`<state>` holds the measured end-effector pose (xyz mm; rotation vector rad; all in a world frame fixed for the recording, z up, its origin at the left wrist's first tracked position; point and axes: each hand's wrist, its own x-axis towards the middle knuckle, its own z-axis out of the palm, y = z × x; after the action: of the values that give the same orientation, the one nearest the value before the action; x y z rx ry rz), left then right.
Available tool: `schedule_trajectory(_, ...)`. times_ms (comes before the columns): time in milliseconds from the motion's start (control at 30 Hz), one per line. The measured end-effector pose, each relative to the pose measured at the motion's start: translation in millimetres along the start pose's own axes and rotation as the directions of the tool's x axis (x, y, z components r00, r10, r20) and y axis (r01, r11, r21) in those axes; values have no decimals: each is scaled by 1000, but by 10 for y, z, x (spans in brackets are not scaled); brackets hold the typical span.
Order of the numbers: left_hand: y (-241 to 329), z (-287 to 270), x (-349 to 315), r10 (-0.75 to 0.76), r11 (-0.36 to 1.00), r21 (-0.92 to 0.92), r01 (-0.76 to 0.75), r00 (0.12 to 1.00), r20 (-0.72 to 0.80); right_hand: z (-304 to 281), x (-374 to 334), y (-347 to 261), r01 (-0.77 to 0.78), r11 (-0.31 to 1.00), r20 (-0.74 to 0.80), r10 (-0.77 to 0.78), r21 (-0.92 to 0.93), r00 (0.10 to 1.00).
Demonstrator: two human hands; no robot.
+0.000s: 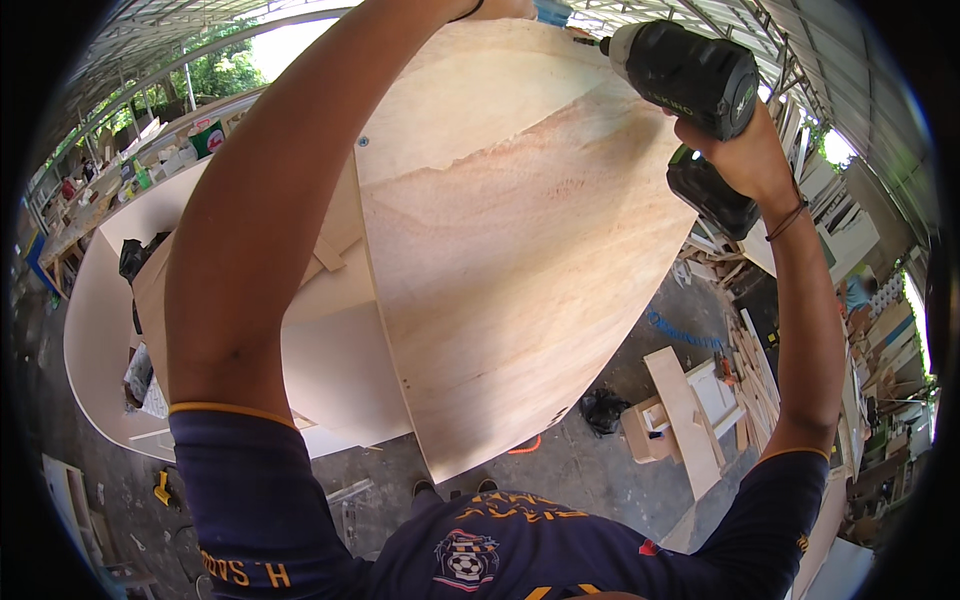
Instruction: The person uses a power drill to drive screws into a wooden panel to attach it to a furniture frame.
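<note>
A large plywood panel (500, 260) stands upright in front of me, with a torn strip of veneer across its upper part. My right hand (745, 150) is closed around the grip of a black cordless drill (690, 75), raised by the panel's upper right edge. The drill's nose points left toward the top edge, close to a small bit or screw that I cannot make out clearly. My left hand (500, 9) reaches up to the panel's top edge beside something blue (553, 12). The frame's upper edge cuts it off and its fingers are hidden.
A pale curved panel structure (340, 350) stands at the left behind the plywood. Wood offcuts (685, 420) and a black plastic bag (604, 410) lie on the concrete floor at the right. A yellow tool (162, 488) lies at the lower left.
</note>
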<state>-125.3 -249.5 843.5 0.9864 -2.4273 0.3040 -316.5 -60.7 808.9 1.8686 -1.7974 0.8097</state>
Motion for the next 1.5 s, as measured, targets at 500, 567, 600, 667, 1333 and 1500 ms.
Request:
schedule_trajectory(500,-44,30,-8,-28,999,-46,25,997,-67,262,-120,105,17,935,-52,1,355,999)
schedule_trajectory(567,-56,46,-9,-54,997,-52,49,994,-91,341,-270,-5,-7,906,-92,50,424,994)
schedule_trajectory(600,-50,-5,-47,-71,996,-53,67,993,-93,405,-368,-31,71,925,-179,-3,373,984)
schedule_trajectory(667,28,72,-53,-89,993,-90,80,991,-101,486,-701,-12,99,970,-204,-53,223,978)
schedule_trajectory(1333,373,-242,-172,-114,982,161,102,991,71,1229,-4254,-502,-679,123,381,749,723,542)
schedule_trajectory(1500,560,-156,-254,-168,954,247,168,986,-25,1159,-4539,-573,-744,21,418,816,668,399)
